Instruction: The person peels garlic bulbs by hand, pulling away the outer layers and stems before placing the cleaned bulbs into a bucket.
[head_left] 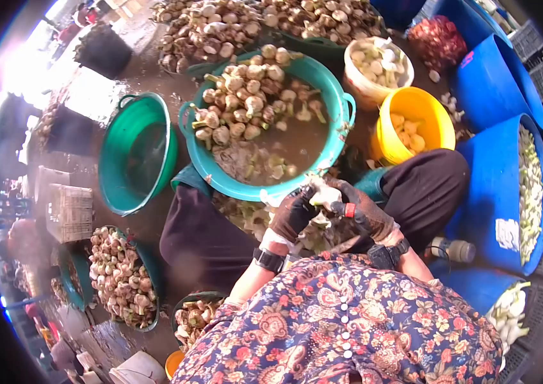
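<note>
My left hand (pixel 292 214), in a dark glove, grips a pale peeled bulb (pixel 324 195) just above my lap. My right hand (pixel 366 214), also gloved, is closed on a small knife with a red handle (pixel 349 209) pressed against that bulb. Both hands meet at the near rim of a big teal tub (pixel 339 128) holding muddy water and a heap of unpeeled bulbs (pixel 246 102). Peelings lie in my lap below the hands.
An empty teal tub (pixel 137 153) stands to the left. A yellow bucket (pixel 415 121) and a white bucket (pixel 377 67) hold peeled pieces at the right. Blue barrels (pixel 495 185) flank my right knee. More tubs of bulbs (pixel 118 275) sit left and behind.
</note>
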Demonstrator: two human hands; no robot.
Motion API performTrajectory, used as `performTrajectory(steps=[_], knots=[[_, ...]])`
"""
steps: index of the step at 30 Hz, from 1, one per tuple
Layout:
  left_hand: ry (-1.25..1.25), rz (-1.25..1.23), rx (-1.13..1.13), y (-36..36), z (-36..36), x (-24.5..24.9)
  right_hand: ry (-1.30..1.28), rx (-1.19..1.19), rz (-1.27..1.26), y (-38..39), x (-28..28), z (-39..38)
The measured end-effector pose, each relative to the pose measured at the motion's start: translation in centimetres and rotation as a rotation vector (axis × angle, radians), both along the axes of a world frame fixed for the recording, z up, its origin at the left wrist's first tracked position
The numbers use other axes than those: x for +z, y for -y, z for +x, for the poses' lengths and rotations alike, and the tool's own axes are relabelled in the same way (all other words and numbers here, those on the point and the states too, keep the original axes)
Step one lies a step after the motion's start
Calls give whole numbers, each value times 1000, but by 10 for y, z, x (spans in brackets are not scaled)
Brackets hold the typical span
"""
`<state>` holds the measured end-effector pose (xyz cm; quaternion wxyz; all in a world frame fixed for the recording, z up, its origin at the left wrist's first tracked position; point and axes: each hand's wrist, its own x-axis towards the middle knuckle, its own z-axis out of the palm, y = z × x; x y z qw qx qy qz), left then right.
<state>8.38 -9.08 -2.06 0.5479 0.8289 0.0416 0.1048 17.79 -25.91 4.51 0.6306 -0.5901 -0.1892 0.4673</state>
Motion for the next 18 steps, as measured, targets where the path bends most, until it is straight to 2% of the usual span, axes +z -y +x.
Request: performTrajectory(steps=[1, 2, 3, 4, 5, 6, 7, 9, 10, 12, 13, 14, 15, 17, 18], knots=[[-77, 82, 26, 2, -2, 9, 34, -21, 42, -1, -6, -2], [-88, 18, 27, 1, -3, -2, 126, -60, -31, 0, -18, -5], [-110, -171, 43, 0, -2, -25, 220, -96, -100, -2, -26, -6], [-134, -361, 59, 0, -2, -55, 605, -85, -154, -6, -20, -6], [-85, -24, 5, -3, 0, -35, 991, -71, -204, -12, -8, -4], [-13, 312, -10, -6, 3, -14, 1156, -69, -216, -15, -7, -1], [20, 249, -2, -8, 7, -12, 1323, -80, -231, -19, -5, 2], [76, 126, 9, -11, 6, -10, 1194, -139, -196, -23, -25, 0], [-40, 23, 23, -11, 5, -4, 896, -256, -133, -28, -36, 0], [-195, -635, 118, -11, 3, 8, 59, -533, -38, -32, -60, 10], [-275, -966, 164, -10, 0, 14, -380, -618, -40, -35, -50, 18], [-270, -851, 78, -10, -6, 20, -365, -545, -5, -30, -49, 25], [-259, -697, -83, -15, -10, 28, -438, -560, 26, -27, -57, 30], [-376, -540, -297, -16, -19, 28, -585, -589, 90, -31, -71, 38], [-389, -154, -393, -23, -23, 17, -652, -662, 128, -32, -78, 42]])
